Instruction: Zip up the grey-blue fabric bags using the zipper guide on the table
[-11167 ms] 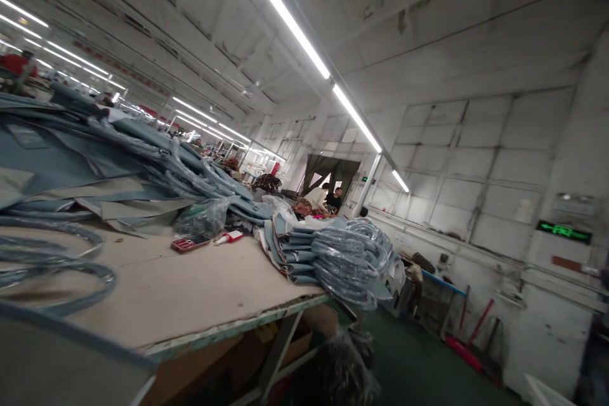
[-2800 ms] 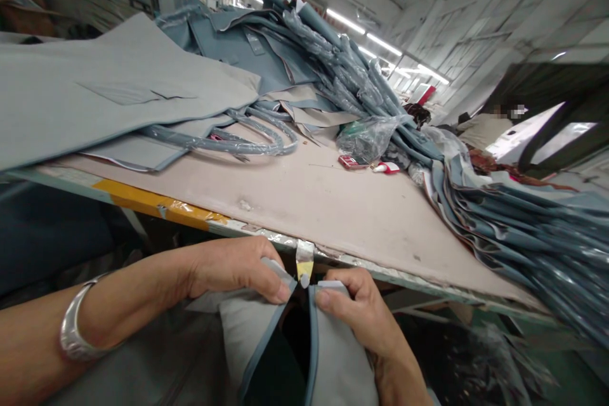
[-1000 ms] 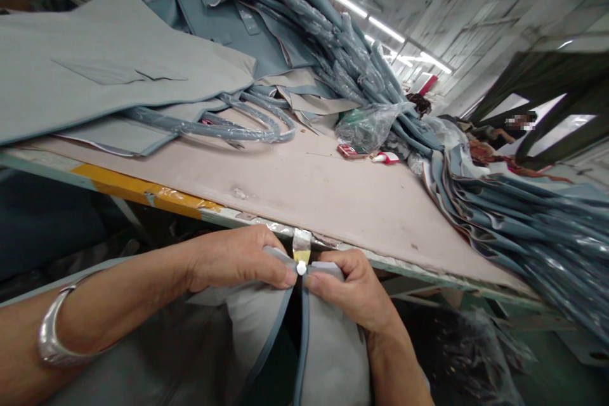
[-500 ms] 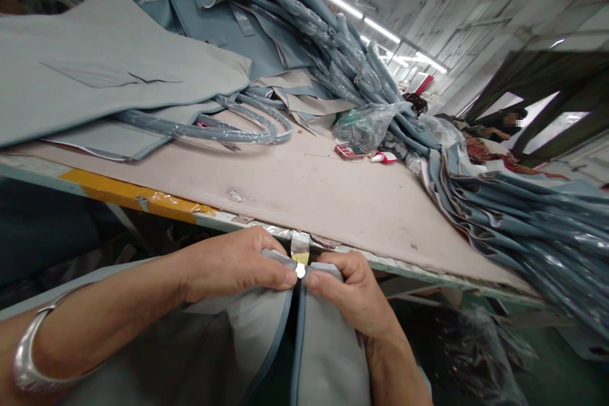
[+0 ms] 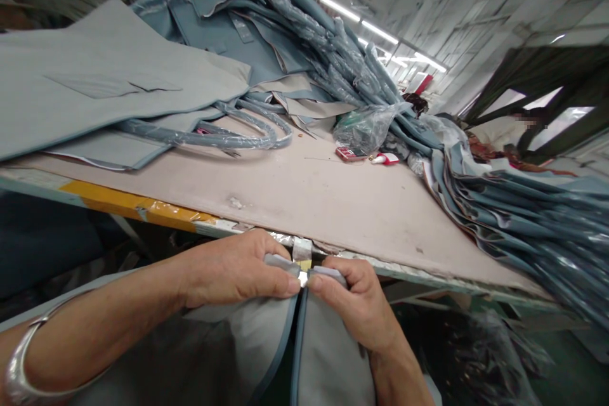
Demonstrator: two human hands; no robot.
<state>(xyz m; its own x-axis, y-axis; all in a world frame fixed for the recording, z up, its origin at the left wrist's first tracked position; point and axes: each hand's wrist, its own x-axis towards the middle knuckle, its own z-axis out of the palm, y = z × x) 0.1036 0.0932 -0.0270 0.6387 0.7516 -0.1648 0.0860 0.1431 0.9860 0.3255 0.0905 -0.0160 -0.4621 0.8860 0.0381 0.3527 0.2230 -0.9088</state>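
Grey fabric with blue-bound edges hangs below the table's front edge, its left panel [image 5: 259, 330] and right panel [image 5: 328, 355] parted by a narrow dark gap. My left hand [image 5: 238, 269] pinches the top of the left panel between thumb and fingers. Opposite it, my right hand [image 5: 354, 292] grips the top of the right panel the same way. Between the two thumb tips shows a small, bright whitish piece [image 5: 303, 278]; its kind cannot be made out. Just behind it, a shiny metal-like tab [image 5: 302, 248] with a yellow lower part sits at the table edge.
On the table [image 5: 333, 203] a large grey fabric panel [image 5: 143, 57] lies left. Plastic-wrapped blue-grey bundles [image 5: 333, 44] pile up behind, and more folded pieces [image 5: 514, 216] hang over the right side. A red box [image 5: 351, 153] and a small red-and-white bottle [image 5: 385, 158] lie mid-table.
Both hands keep their pinch on the fabric and appear slightly lower and further right. The gap between the panels looks a little narrower near the top. The view has shifted slightly.
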